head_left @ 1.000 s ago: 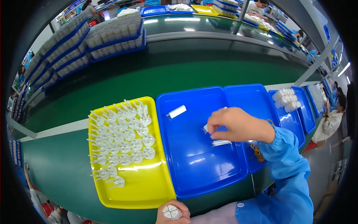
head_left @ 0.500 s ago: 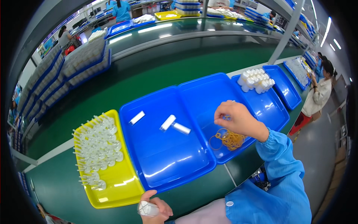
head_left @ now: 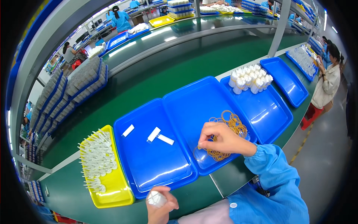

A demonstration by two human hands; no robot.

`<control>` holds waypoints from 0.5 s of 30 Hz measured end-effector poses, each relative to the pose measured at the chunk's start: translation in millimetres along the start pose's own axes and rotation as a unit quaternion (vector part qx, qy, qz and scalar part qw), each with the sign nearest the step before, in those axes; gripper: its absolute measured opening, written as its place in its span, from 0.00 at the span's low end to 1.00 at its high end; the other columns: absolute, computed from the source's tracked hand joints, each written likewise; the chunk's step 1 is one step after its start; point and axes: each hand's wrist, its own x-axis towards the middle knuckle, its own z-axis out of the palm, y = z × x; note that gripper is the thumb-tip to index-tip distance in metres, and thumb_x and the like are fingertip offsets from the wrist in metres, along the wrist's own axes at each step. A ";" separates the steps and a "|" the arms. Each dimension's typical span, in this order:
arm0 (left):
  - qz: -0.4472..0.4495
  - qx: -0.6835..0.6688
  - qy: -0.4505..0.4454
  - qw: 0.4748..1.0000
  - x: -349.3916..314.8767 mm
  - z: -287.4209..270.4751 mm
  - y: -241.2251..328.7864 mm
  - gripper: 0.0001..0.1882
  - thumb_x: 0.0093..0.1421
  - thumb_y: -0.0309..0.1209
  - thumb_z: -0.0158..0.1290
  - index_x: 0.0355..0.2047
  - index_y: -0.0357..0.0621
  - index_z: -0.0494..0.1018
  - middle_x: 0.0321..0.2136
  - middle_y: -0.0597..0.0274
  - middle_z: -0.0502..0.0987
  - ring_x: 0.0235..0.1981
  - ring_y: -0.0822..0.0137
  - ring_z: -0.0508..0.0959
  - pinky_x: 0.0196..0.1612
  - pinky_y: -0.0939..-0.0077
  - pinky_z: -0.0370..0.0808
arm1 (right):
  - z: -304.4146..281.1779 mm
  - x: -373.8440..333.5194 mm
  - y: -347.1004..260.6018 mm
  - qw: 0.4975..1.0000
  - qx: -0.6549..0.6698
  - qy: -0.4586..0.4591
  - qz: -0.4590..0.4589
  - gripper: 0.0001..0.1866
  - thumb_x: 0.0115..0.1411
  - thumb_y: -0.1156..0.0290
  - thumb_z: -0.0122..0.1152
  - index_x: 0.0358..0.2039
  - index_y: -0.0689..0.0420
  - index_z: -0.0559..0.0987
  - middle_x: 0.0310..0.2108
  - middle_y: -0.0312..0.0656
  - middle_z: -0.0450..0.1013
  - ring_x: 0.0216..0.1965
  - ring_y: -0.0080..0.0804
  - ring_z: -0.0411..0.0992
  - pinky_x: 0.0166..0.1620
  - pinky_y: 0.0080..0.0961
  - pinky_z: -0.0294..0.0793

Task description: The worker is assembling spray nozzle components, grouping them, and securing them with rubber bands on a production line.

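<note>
My left hand [head_left: 167, 205] is closed around a white cylindrical piece [head_left: 156, 199], held upright near the table's front edge. Thin crossing lines show on its end. Over the middle blue tray [head_left: 190, 97], my right hand [head_left: 225, 139] has thumb and forefinger pinched together. A small yellowish bit, apparently a rubber band [head_left: 199, 148], shows at the fingertips. Beneath and behind that hand lies a heap of tan rubber bands [head_left: 234, 123], partly hidden by it. The blue tray [head_left: 156, 173] to the left holds a few white pieces [head_left: 166, 139] with clear parts.
A yellow tray [head_left: 115, 199] at the left carries many clear stemmed parts [head_left: 97, 156]. White bundled cylinders [head_left: 246, 79] stand in a blue tray [head_left: 266, 115] to the right. Stacked loaded trays [head_left: 84, 84] stand far left. A co-worker [head_left: 328, 82] sits at the right.
My right hand has moved left and down, now lower over the rubber bands' tray. My left hand still holds the white piece, slightly turned. The whole view has shifted.
</note>
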 end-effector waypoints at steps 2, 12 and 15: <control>0.021 0.056 0.015 0.998 15.7 14.6 -1.9 0.24 0.50 0.21 0.57 0.48 0.38 0.64 0.26 0.57 0.73 0.21 0.67 0.72 0.24 0.71 0.73 | -2.3 -5.0 -21.2 0.997 0.066 0.023 -0.027 0.04 0.53 0.72 0.67 0.27 0.57 0.81 0.29 0.38 0.73 0.33 0.29 0.72 0.36 0.25 0.70; 0.246 0.224 0.001 0.943 76.3 76.0 -8.8 0.28 0.50 0.14 0.60 0.51 0.35 0.64 0.30 0.54 0.79 0.27 0.74 0.77 0.28 0.82 0.74 | 7.7 -32.4 -50.5 0.985 0.123 0.105 -0.067 0.04 0.51 0.76 0.69 0.29 0.59 0.83 0.30 0.40 0.74 0.33 0.28 0.72 0.35 0.23 0.71; 0.194 0.194 0.027 0.961 78.0 81.3 -3.2 0.29 0.50 0.15 0.60 0.53 0.35 0.64 0.28 0.56 0.79 0.27 0.73 0.77 0.28 0.82 0.74 | 6.3 -35.7 -42.5 0.986 0.113 0.103 -0.067 0.04 0.53 0.76 0.67 0.30 0.59 0.82 0.31 0.39 0.73 0.33 0.26 0.72 0.34 0.21 0.70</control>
